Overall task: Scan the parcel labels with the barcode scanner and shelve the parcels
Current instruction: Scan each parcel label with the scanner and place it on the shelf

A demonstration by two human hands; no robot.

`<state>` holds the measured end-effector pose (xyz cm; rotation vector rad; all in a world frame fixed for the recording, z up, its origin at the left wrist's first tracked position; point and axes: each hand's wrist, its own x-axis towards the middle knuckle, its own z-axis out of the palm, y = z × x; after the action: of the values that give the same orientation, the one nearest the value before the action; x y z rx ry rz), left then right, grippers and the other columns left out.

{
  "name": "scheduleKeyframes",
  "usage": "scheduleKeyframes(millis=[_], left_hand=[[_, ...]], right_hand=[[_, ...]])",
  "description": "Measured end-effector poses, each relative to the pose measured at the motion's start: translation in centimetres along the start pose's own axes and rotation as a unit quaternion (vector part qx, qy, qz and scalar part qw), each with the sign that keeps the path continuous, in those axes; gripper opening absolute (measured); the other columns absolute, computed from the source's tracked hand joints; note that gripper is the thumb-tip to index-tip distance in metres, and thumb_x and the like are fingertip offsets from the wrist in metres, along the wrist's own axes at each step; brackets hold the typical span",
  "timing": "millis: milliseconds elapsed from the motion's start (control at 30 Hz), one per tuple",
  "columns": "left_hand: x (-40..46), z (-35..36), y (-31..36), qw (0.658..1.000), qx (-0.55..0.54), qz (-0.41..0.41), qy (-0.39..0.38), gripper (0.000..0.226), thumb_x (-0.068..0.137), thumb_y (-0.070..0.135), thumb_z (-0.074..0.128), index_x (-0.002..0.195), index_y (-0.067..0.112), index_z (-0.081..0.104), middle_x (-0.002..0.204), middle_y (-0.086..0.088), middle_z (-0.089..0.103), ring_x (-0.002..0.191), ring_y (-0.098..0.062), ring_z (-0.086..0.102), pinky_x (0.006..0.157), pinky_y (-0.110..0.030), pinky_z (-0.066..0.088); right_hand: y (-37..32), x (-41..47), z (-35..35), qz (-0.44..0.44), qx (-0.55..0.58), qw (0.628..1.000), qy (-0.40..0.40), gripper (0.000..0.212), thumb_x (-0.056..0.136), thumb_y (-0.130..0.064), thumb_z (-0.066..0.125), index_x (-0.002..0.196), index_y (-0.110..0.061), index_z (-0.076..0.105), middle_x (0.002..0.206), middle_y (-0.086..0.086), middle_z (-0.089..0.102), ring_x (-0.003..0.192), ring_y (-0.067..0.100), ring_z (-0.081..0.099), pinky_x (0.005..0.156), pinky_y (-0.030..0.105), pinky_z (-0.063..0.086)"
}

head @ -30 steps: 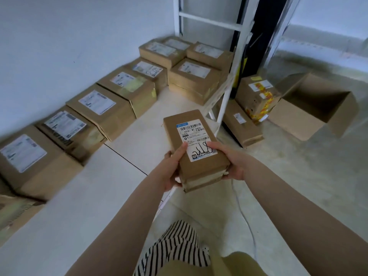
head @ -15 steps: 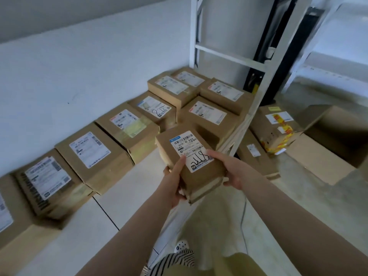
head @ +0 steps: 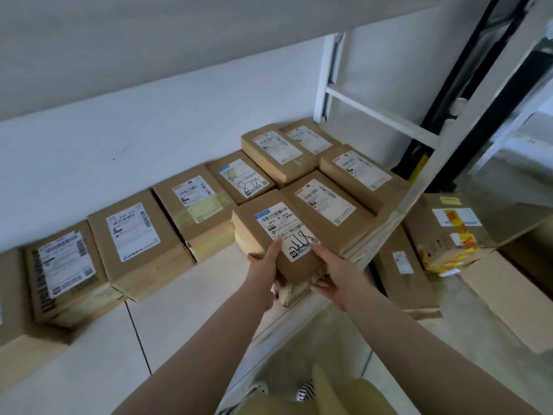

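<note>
A small brown cardboard parcel (head: 269, 235) with a white label, a blue tag and a black scribble is held over the white shelf board (head: 185, 310), just left of a stack of parcels (head: 326, 205). My left hand (head: 264, 265) grips its near left side, thumb lying on the top by the label. My right hand (head: 327, 271) grips its near right corner, fingers under the edge. Whether the parcel's bottom touches the shelf I cannot tell. No barcode scanner is in view.
Several labelled parcels line the wall along the shelf (head: 131, 235), more are stacked at its far right (head: 278, 151). The white shelf post (head: 323, 82) stands behind. On the floor to the right lie further boxes (head: 449, 235) and an open carton (head: 508, 295).
Both hands have carried the parcel forward and down from chest height onto the shelf area, up against the stack on the right. The camera has leaned in under the upper shelf.
</note>
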<state>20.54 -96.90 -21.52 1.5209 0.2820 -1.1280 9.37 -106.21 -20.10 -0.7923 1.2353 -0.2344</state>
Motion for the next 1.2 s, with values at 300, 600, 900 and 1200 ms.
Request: scheduleKeyframes(millis=[300,600,900,1200], left_hand=[[-0.1,1.4,0.3,1.0,0.001,0.014,0.017,0.042,0.091,0.047,0.069,0.119,0.018,0.059,0.098,0.005,0.066,0.087,-0.015,0.056,0.072,-0.034,0.042],[0.2,2.1,0.5,0.997,-0.031,0.038,0.059,0.049,0.085,0.035,0.079,0.123,0.008,0.062,0.105,-0.005,0.073,0.105,-0.026,0.065,0.1,-0.047,0.048],[0.4,2.3,-0.1,0.995,-0.042,0.056,0.072,0.06,0.085,0.039,0.079,0.13,0.007,0.055,0.112,-0.007,0.071,0.1,-0.024,0.066,0.086,-0.043,0.052],[0.0,3.1,-0.3,0.99,-0.062,0.071,0.105,0.068,0.085,0.043,0.078,0.134,0.015,0.04,0.122,-0.008,0.064,0.108,-0.027,0.063,0.085,-0.046,0.052]], right_hand=[[-1.2,1.2,-0.5,0.034,-0.047,0.998,-0.024,0.062,0.075,-0.044,0.082,0.118,-0.01,0.053,0.116,0.015,0.062,0.109,0.036,0.06,0.064,0.042,0.062],[-1.9,1.5,-0.7,0.071,-0.031,0.994,-0.08,0.047,0.082,-0.034,0.078,0.113,-0.007,0.054,0.113,0.02,0.062,0.11,0.039,0.058,0.092,0.058,0.055],[-1.5,2.3,-0.8,0.075,-0.027,0.993,-0.085,0.056,0.079,-0.036,0.079,0.118,-0.007,0.053,0.116,0.019,0.064,0.112,0.039,0.058,0.091,0.057,0.056],[-1.6,2.1,-0.8,0.07,-0.046,0.994,-0.074,0.054,0.081,-0.039,0.079,0.116,-0.008,0.053,0.118,0.019,0.058,0.121,0.041,0.051,0.087,0.056,0.057]])
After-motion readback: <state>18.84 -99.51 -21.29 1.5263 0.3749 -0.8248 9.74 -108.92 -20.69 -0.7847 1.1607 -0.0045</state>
